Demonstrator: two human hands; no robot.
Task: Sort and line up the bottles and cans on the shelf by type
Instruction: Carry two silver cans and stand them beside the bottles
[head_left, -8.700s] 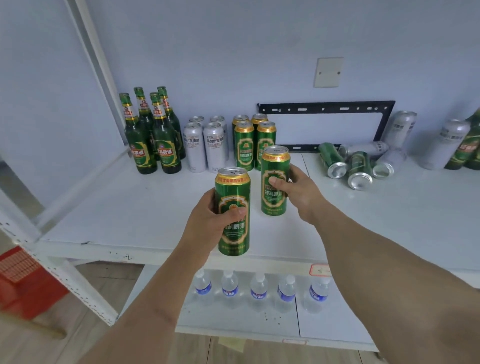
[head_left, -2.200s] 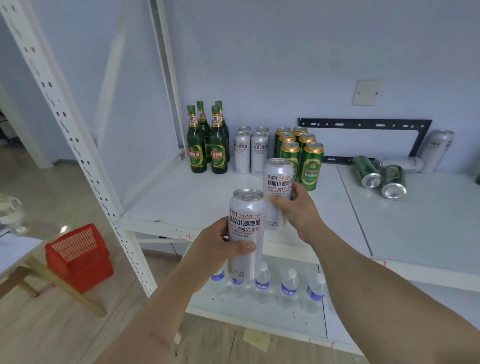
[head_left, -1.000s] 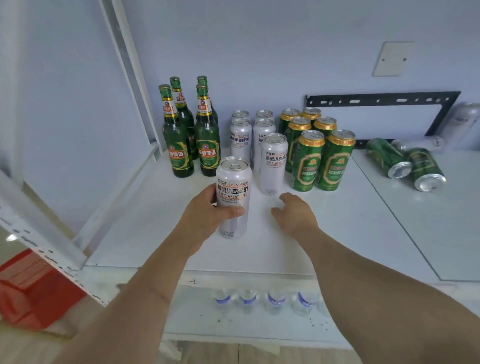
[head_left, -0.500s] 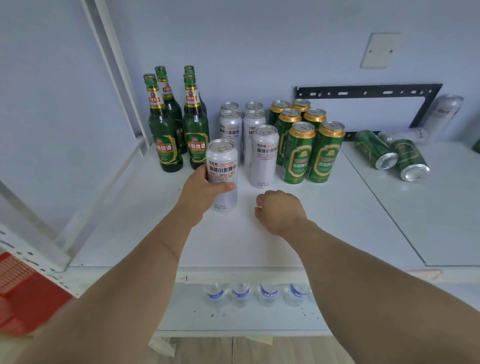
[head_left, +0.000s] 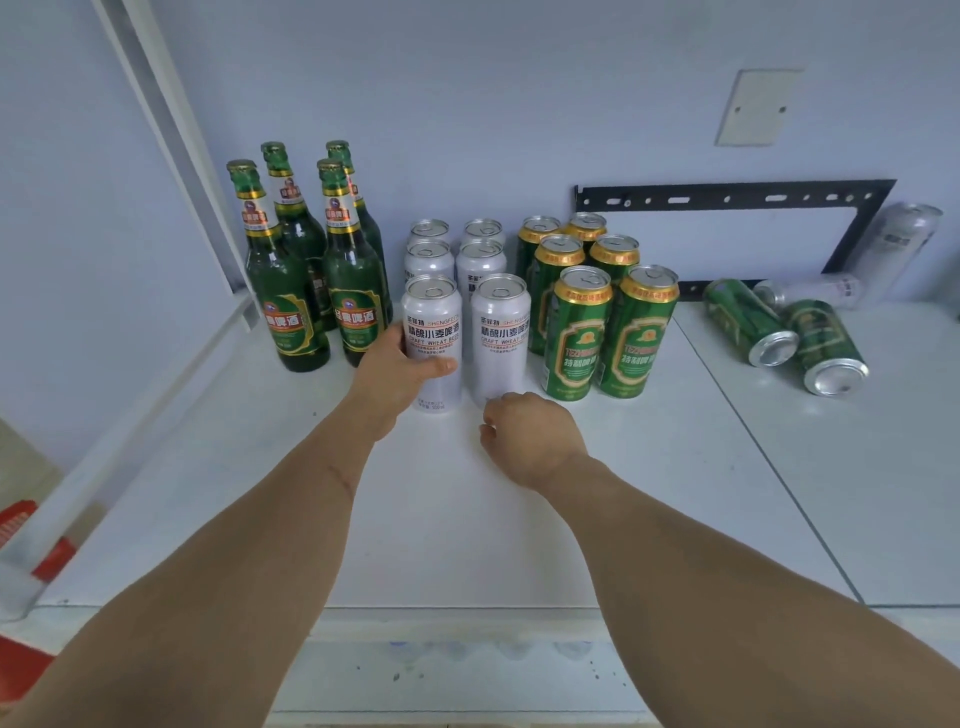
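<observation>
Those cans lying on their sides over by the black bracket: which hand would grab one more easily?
The right hand: it holds nothing and is nearer the tipped cans. The left hand grips a white can.

There are four green glass bottles (head_left: 291, 291) standing up on the shelf (head_left: 467, 509). Six white cans (head_left: 497, 338) stand in two rows. Six green cans (head_left: 579, 332) stand next to them, also in two rows. Two more green cans (head_left: 748, 322) lie on their sides. Two more white cans (head_left: 906, 244) are at the far right: one lies down, one leans on the wall.
</observation>
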